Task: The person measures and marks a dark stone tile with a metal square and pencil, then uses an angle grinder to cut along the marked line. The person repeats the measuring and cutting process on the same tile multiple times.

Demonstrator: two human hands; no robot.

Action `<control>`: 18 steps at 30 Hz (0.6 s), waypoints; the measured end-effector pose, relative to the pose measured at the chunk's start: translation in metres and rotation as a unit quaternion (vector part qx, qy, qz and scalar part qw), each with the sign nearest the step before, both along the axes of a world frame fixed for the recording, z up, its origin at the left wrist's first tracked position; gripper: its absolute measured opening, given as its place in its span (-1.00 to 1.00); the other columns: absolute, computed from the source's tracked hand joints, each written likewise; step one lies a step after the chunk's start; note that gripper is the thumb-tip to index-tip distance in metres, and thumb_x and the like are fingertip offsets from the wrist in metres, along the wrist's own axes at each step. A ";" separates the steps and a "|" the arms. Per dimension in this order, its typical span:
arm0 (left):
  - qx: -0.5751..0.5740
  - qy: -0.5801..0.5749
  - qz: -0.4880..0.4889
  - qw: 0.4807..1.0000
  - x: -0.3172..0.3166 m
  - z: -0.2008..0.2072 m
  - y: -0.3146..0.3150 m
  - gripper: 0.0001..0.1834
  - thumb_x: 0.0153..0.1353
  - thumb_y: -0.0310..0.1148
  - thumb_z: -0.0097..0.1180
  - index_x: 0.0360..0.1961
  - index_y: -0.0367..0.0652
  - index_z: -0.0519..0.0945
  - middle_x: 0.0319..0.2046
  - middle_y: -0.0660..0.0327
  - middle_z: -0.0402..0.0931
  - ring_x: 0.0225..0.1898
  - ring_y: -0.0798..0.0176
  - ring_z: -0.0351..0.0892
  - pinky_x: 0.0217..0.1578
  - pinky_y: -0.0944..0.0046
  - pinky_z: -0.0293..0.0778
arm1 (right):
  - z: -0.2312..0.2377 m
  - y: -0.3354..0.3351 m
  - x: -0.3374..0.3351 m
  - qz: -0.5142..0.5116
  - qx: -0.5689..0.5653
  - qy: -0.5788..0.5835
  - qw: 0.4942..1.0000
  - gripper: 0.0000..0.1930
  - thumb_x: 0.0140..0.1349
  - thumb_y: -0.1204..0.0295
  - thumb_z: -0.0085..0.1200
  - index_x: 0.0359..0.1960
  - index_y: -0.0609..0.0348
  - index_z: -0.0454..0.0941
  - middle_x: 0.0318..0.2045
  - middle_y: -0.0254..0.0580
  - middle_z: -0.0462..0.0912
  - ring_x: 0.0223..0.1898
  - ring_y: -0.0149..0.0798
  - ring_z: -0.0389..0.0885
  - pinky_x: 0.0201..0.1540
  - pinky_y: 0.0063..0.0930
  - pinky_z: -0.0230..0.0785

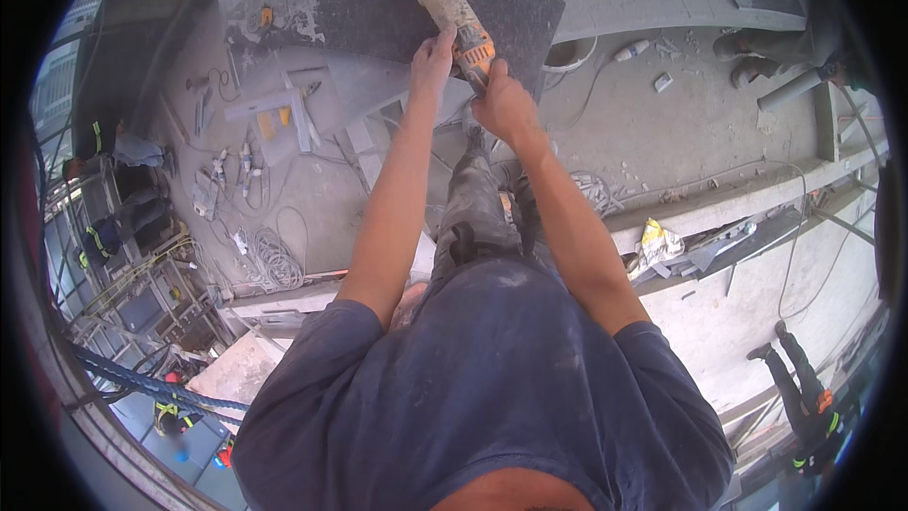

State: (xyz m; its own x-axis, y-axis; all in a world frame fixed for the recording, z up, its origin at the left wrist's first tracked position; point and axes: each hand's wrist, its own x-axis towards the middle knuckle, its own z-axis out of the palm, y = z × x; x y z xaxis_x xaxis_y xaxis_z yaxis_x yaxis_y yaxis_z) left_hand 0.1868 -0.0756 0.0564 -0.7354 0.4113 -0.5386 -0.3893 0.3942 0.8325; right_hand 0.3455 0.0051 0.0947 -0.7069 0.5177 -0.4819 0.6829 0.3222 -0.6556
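Both my arms reach forward to a dusty orange angle grinder, held at a slant with its head pointing away from me. My left hand is closed on the left side of its body. Around its rear end, close to the cord side, my right hand is wrapped. Beneath the grinder's head lies a dark, dust-smeared panel; I cannot tell whether the disc touches it. A small orange item sits at the panel's left part, too small to name.
Cables and plugs litter the floor on the left, near a coiled cable. A pale bucket stands right of the panel. Beyond a low ledge lies a yellow-white bag. Other people are around, right and left.
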 end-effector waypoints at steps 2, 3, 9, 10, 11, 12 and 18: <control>0.096 -0.055 0.030 0.993 -0.006 -0.006 0.016 -0.25 0.56 0.11 0.23 0.39 -0.42 0.54 0.27 -0.06 0.61 0.19 0.09 0.71 0.15 0.01 0.66 | 0.002 -0.001 0.003 0.001 0.000 0.002 1.000 -0.48 0.28 0.42 0.29 0.20 0.28 0.35 -0.03 0.39 0.81 0.06 0.41 0.80 0.15 0.24 0.63; 0.156 -0.119 0.050 0.979 -0.010 -0.008 0.024 -0.21 0.54 0.13 0.26 0.43 -0.40 0.50 0.28 -0.03 0.60 0.23 0.08 0.68 0.21 -0.01 0.62 | 0.003 -0.002 0.006 0.000 -0.002 0.005 1.000 -0.48 0.28 0.42 0.28 0.20 0.28 0.35 -0.03 0.40 0.81 0.06 0.42 0.80 0.15 0.24 0.63; 0.192 -0.158 0.059 0.967 0.000 -0.012 0.028 -0.16 0.50 0.14 0.33 0.47 -0.34 0.42 0.16 0.04 0.66 0.12 0.06 0.74 0.18 -0.01 0.67 | 0.012 -0.010 0.031 -0.004 -0.011 0.004 1.000 -0.47 0.26 0.41 0.28 0.21 0.31 0.35 -0.05 0.45 0.80 0.01 0.45 0.80 0.12 0.27 0.63; 0.186 -0.147 0.059 0.970 0.003 -0.013 0.028 -0.22 0.51 0.12 0.32 0.43 -0.32 0.44 0.10 0.04 0.69 0.06 0.07 0.78 0.13 -0.01 0.71 | 0.013 -0.010 0.034 -0.004 -0.009 0.003 1.000 -0.46 0.26 0.41 0.28 0.21 0.32 0.35 -0.06 0.45 0.80 0.01 0.46 0.80 0.12 0.27 0.63; 0.174 -0.137 0.066 0.973 0.005 -0.014 0.028 -0.21 0.51 0.13 0.32 0.43 -0.33 0.45 0.10 0.04 0.69 0.06 0.07 0.78 0.12 -0.01 0.72 | 0.013 -0.011 0.037 -0.004 -0.011 0.003 1.000 -0.45 0.26 0.42 0.28 0.22 0.32 0.35 -0.06 0.46 0.80 0.00 0.46 0.80 0.12 0.28 0.63; 0.160 -0.130 0.072 0.976 0.007 -0.014 0.028 -0.20 0.51 0.14 0.32 0.42 -0.34 0.45 0.10 0.05 0.69 0.06 0.08 0.79 0.11 0.00 0.72 | 0.013 -0.012 0.038 -0.003 -0.009 0.006 1.000 -0.45 0.26 0.42 0.28 0.22 0.33 0.35 -0.07 0.46 0.80 0.00 0.46 0.80 0.12 0.28 0.63; 0.126 -0.094 0.069 0.985 0.004 -0.010 0.032 -0.13 0.50 0.21 0.30 0.45 -0.38 0.45 0.14 0.05 0.67 0.08 0.09 0.78 0.12 -0.02 0.70 | 0.009 -0.009 0.032 -0.007 -0.011 0.011 1.000 -0.44 0.26 0.43 0.27 0.23 0.34 0.34 -0.08 0.46 0.80 0.00 0.47 0.80 0.12 0.28 0.63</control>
State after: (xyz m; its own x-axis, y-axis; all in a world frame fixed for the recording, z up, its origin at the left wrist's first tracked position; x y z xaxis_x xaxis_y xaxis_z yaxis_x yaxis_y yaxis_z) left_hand 0.1905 -0.0435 0.0459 -0.6902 0.4519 -0.5651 -0.5820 0.1174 0.8047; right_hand 0.3773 -0.0042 0.1038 -0.7100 0.5167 -0.4784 0.6729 0.2977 -0.6772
